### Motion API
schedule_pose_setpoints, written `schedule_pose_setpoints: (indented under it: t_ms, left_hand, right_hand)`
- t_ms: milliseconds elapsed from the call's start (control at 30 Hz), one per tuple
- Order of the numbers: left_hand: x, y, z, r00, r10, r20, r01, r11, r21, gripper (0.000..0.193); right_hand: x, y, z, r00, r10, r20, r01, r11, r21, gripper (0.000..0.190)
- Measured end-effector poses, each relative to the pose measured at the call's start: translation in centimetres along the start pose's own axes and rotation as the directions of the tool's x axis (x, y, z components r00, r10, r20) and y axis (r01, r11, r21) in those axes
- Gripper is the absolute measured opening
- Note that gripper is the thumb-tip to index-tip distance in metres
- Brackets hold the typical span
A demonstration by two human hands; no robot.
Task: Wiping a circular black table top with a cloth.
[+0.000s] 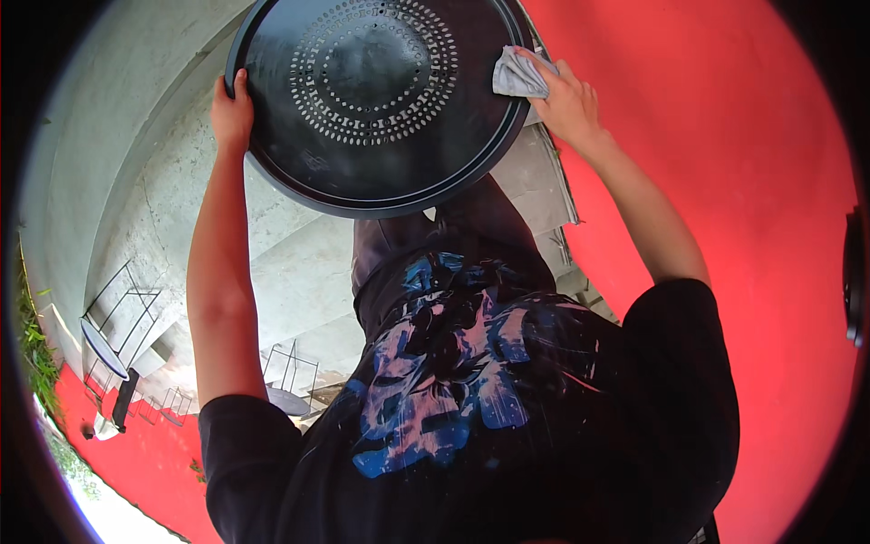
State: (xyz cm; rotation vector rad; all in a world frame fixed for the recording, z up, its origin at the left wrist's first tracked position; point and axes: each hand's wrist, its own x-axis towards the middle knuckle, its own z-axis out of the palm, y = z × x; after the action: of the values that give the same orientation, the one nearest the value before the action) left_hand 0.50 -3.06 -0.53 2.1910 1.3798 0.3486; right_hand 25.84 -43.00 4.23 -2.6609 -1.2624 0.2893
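A large round black tabletop or tray [435, 156] with a raised rim and a ring pattern of small cut-outs or printed marks fills the top middle. My left hand [232, 112] grips its rim on the left side, thumb over the edge. On the opposite side, my right hand [567, 102] presses a folded grey-white cloth [520, 73] against the rim. Light smears show on the dark surface below the pattern. Its far edge runs out of view at the top.
A red wall [714, 170] rises along my right side. Grey concrete floor and steps [299, 272] lie underneath. At lower left stand wire-framed chairs or stands [126, 306] with round seats, beside green plants [34, 347]. A dark object [853, 279] sits at the far right edge.
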Motion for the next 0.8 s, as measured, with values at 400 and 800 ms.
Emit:
schedule_pose_setpoints:
  t_ms: [400, 800]
  left_hand:
    - [0.4, -0.7, 0.2, 1.000, -0.003, -0.008, 0.004, 0.998, 0.067, 0.052]
    - [0.6, 0.0, 0.2, 0.997, 0.070, -0.024, -0.070, 0.998, -0.003, 0.050]
  right_hand:
    - [-10.8, -8.5, 4.1, 0.953, 0.290, 0.093, -0.295, 0.803, 0.518, 0.056]
    - [-14.2, -17.7, 8.0, 0.876, 0.468, -0.118, -0.257, 0.660, 0.706, 0.055]
